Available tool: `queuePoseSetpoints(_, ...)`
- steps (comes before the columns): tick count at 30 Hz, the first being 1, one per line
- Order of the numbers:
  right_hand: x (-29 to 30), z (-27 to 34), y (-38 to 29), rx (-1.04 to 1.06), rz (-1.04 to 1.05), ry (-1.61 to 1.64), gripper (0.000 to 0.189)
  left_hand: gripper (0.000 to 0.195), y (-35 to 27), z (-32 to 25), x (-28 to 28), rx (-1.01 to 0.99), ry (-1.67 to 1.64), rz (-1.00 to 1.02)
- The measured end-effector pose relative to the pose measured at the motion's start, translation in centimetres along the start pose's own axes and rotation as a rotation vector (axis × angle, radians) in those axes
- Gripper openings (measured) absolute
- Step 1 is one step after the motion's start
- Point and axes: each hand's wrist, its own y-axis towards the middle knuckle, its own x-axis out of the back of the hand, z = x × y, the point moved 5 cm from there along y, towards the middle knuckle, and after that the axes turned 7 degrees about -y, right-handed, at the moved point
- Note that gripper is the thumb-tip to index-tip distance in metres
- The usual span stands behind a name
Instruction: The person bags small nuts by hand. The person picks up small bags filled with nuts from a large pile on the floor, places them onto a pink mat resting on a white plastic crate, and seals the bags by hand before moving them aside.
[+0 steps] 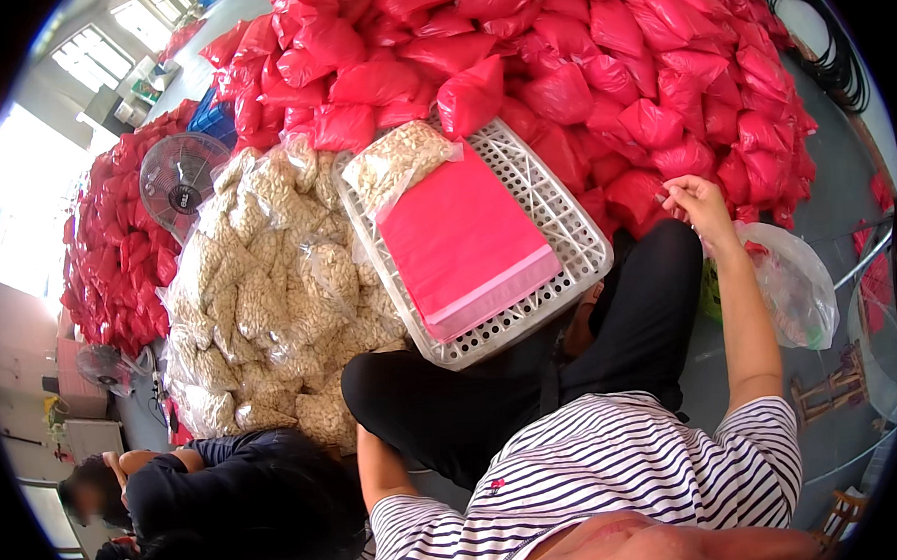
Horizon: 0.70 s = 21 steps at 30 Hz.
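My right hand [694, 203] is raised over my right knee, its fingers curled and close together; whether something thin is between them I cannot tell. My left hand is hidden below my left thigh, with only the forearm showing. Before me, an upturned white plastic crate [596, 267] carries a stack of flat pink-red plastic mailing bags [461, 234]. On the crate's far left corner a clear bag of pale, bean-like pieces [398, 162] overlaps the stack. A filled red bag [472, 99] rests at the crate's far edge.
Clear bags of pale pieces [269, 288] are heaped left of the crate. Filled red bags [560, 87] form a large pile beyond it. A fan [181, 179] stands at left. A person in dark clothes [240, 499] sits at lower left. A translucent plastic bag [794, 287] lies right of my arm.
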Motion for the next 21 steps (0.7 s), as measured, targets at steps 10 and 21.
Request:
queuePoseSetpoints(10,-13.2,-2.5,-2.2,0.043,0.455,0.055,0.023,0.031,-16.9,-18.8,24.5,-0.754,-0.334,-0.727)
queuePoseSetpoints(21,-15.3,-4.7,-0.8,0.093,0.371,-0.208,0.040,0.048,-13.9,-30.2,5.8,-0.703,-0.252,0.106)
